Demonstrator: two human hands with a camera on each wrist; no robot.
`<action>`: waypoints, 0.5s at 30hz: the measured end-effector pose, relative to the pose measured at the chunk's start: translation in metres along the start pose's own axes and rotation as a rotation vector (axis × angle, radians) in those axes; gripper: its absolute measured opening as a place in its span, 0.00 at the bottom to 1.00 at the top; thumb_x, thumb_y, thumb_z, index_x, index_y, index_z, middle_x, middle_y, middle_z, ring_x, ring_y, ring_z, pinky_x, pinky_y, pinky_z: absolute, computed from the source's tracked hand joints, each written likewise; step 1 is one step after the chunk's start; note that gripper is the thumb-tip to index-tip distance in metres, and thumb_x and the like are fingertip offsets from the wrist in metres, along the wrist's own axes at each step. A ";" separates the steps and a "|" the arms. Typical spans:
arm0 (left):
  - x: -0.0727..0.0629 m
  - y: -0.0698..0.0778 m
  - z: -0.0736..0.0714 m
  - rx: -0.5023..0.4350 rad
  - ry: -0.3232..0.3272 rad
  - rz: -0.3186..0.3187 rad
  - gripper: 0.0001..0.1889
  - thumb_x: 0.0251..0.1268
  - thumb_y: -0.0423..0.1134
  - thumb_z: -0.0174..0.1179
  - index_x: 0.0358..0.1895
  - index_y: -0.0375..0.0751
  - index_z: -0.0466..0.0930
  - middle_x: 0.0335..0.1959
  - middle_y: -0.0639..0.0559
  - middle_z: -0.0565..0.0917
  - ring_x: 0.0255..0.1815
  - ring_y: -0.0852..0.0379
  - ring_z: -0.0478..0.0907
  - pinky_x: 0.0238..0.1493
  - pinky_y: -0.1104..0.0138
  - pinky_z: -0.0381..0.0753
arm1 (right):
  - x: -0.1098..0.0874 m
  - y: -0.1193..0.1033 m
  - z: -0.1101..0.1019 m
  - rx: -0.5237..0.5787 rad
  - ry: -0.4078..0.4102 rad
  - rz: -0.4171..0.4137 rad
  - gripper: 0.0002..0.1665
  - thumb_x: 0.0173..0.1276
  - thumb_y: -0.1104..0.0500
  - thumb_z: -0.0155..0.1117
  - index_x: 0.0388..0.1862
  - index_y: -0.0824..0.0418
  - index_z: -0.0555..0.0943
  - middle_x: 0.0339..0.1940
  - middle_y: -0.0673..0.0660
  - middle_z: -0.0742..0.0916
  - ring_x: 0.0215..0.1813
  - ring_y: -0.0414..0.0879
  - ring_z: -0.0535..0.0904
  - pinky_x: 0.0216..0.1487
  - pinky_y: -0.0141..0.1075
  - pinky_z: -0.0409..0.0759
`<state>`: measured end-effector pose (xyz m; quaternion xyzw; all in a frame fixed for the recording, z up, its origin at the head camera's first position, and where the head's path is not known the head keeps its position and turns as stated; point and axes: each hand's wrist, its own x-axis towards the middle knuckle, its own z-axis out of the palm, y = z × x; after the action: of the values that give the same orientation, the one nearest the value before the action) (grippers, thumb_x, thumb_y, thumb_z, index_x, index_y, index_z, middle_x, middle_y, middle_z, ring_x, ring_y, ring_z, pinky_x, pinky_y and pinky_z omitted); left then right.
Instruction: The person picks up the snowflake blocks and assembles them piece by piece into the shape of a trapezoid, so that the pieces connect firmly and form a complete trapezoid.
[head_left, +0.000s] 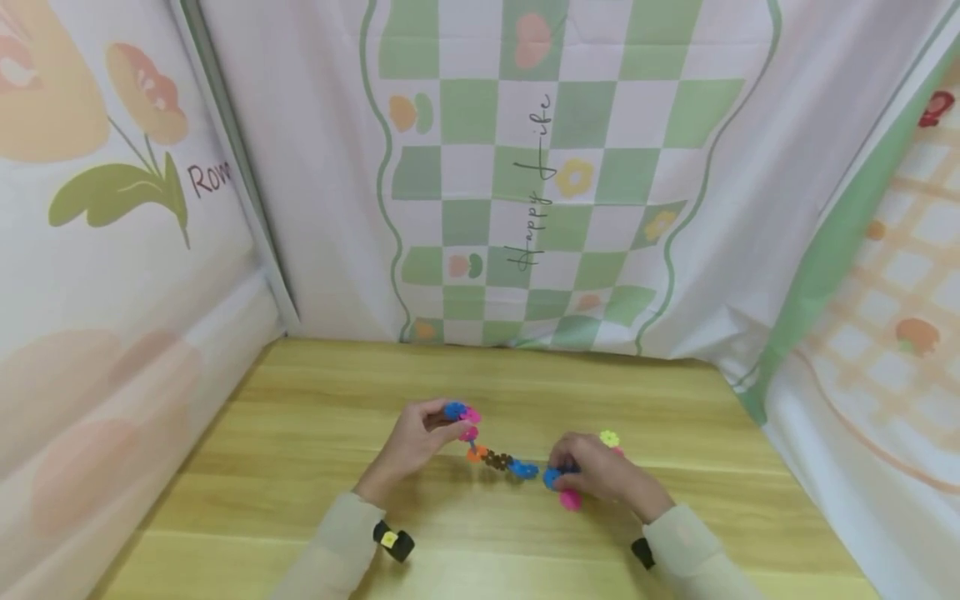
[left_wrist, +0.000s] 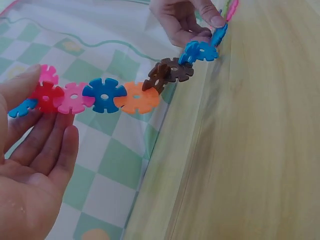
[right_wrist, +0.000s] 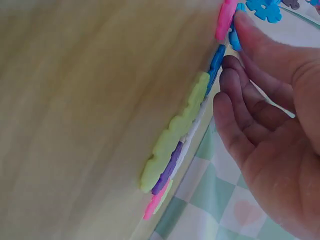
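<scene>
A chain of interlocking plastic snowflake discs in blue, pink, red, orange and brown hangs between the hands. My left hand pinches its far-left end between thumb and fingers, at the red and pink discs. My right hand holds a blue disc between thumb and fingers. Beside that disc are a pink disc and a row with a yellow-green disc, a purple disc and others. Whether the blue disc joins the chain's blue end I cannot tell.
Both hands work over a wood-grain table. A green-and-white checked cloth hangs behind its far edge, with printed fabric at the left and more at the right. Black bands sit at both wrists.
</scene>
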<state>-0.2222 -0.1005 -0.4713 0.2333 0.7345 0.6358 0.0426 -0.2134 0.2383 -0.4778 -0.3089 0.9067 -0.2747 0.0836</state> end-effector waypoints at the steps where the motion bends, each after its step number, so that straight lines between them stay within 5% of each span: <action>1: 0.000 -0.001 0.000 0.003 0.000 0.006 0.12 0.74 0.44 0.68 0.53 0.43 0.89 0.48 0.45 0.92 0.49 0.54 0.90 0.53 0.55 0.90 | 0.001 0.000 -0.001 0.029 0.004 0.009 0.06 0.66 0.62 0.77 0.38 0.59 0.85 0.35 0.50 0.87 0.38 0.38 0.81 0.39 0.29 0.84; 15: -0.001 0.000 0.003 0.001 0.005 0.059 0.11 0.74 0.40 0.68 0.54 0.43 0.89 0.47 0.44 0.92 0.47 0.55 0.91 0.51 0.62 0.90 | 0.023 -0.041 -0.016 0.151 0.246 0.021 0.04 0.72 0.57 0.73 0.41 0.54 0.85 0.36 0.49 0.91 0.40 0.43 0.87 0.43 0.31 0.86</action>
<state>-0.2203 -0.0978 -0.4717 0.2532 0.7276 0.6371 0.0219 -0.2156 0.2043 -0.4411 -0.2560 0.8902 -0.3768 -0.0022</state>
